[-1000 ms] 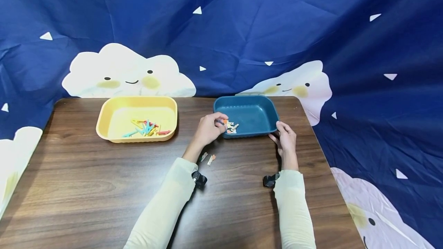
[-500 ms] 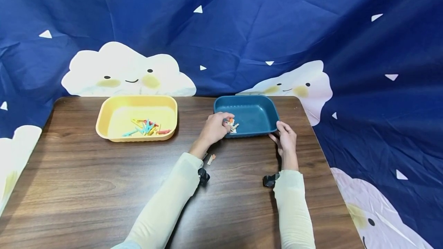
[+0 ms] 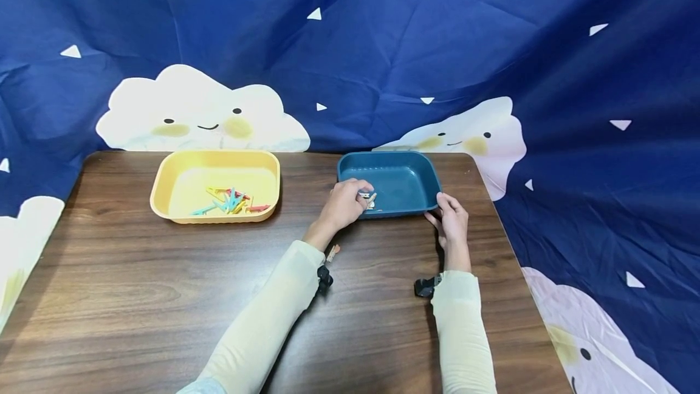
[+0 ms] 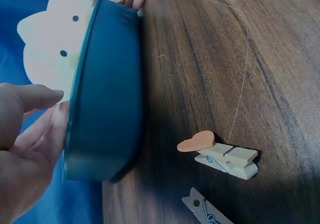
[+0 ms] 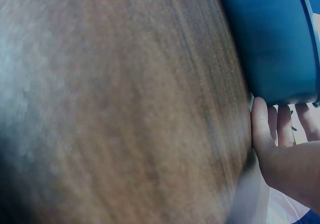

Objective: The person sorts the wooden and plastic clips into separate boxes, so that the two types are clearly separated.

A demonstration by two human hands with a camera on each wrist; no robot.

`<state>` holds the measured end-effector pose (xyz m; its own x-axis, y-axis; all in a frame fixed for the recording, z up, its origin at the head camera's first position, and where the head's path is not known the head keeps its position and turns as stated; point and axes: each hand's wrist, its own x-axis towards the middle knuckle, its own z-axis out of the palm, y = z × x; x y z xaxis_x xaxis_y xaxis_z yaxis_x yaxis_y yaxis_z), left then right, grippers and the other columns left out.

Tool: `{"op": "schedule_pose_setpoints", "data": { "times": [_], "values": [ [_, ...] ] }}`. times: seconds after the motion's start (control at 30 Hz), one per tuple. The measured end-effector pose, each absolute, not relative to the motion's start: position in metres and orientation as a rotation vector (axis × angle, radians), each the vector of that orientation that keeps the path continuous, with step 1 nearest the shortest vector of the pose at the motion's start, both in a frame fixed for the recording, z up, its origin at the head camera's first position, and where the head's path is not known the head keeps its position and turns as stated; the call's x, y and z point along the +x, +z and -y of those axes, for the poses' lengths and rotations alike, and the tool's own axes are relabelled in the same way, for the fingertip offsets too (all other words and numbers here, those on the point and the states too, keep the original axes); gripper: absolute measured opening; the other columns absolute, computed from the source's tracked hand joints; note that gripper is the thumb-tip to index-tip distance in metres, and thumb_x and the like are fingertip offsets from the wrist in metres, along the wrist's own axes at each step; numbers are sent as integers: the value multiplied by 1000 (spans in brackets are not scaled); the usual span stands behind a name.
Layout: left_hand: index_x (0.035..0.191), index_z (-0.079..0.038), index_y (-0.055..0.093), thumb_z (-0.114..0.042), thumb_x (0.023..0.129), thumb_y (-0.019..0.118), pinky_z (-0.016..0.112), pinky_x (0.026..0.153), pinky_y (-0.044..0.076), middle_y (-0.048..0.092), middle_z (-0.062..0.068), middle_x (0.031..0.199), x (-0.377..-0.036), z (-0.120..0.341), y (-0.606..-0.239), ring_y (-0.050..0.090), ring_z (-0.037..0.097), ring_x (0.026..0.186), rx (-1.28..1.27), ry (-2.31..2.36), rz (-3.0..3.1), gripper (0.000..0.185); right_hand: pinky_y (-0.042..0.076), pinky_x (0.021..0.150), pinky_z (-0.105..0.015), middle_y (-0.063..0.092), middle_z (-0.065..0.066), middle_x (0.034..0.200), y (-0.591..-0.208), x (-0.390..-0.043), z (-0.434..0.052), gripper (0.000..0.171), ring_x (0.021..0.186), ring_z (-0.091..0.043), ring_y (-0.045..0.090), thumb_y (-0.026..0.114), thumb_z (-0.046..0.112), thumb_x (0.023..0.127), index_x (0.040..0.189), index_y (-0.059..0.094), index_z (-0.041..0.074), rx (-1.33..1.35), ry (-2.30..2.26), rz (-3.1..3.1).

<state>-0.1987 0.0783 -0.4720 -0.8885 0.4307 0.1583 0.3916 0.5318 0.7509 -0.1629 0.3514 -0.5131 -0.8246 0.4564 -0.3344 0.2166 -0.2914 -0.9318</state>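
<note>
My left hand (image 3: 362, 194) reaches over the near-left rim of the blue tray (image 3: 404, 160), its fingertips down among a few small clips (image 3: 370, 201) inside. The rim hides the fingertips in the left wrist view, so a pinch cannot be made out. My right hand (image 3: 439, 207) grips the tray's near-right corner, thumb (image 5: 261, 119) against the wall. A wooden clip with an orange heart (image 4: 220, 154) lies on the table beside the tray, with a plain clip (image 4: 206, 210) next to it.
A yellow tray (image 3: 164, 175) holding several coloured clips (image 3: 232, 202) sits on the wooden table (image 3: 137, 297) at the back left. A blue cloth with clouds (image 3: 208, 108) hangs behind the table and down its right side.
My left hand has moved right and further into the blue tray; the orange piece seen at its fingertips earlier no longer shows. My right hand has stayed on the tray's corner.
</note>
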Motion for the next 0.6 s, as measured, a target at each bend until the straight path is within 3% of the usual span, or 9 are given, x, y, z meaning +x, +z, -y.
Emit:
{"op": "schedule_pose_setpoints", "data": {
  "times": [0.17,0.37,0.6],
  "values": [
    [115,-6,74,3,90,62,40,84,53,70,10,110,-193,-72,-469,63,24,91,670,1418,-2709,29,56,93,-36,55,-7,127,-514,-163,-351,39,102,-13,66,64,25,102,132,58,1,-847,2253,1764],
    [112,-7,75,-6,88,75,39,81,53,70,9,105,-178,-51,-464,65,19,90,518,1493,-2693,24,51,100,-39,57,-4,126,-513,-159,-349,37,106,-15,64,64,27,101,130,61,5,-894,2243,1795],
    [110,-6,74,-9,87,80,38,84,54,71,13,107,-169,-24,-467,65,23,92,478,1504,-2617,24,52,98,-37,57,-5,126,-511,-162,-349,44,108,-16,64,65,28,101,136,58,2,-887,2232,1781]
  ]
}}
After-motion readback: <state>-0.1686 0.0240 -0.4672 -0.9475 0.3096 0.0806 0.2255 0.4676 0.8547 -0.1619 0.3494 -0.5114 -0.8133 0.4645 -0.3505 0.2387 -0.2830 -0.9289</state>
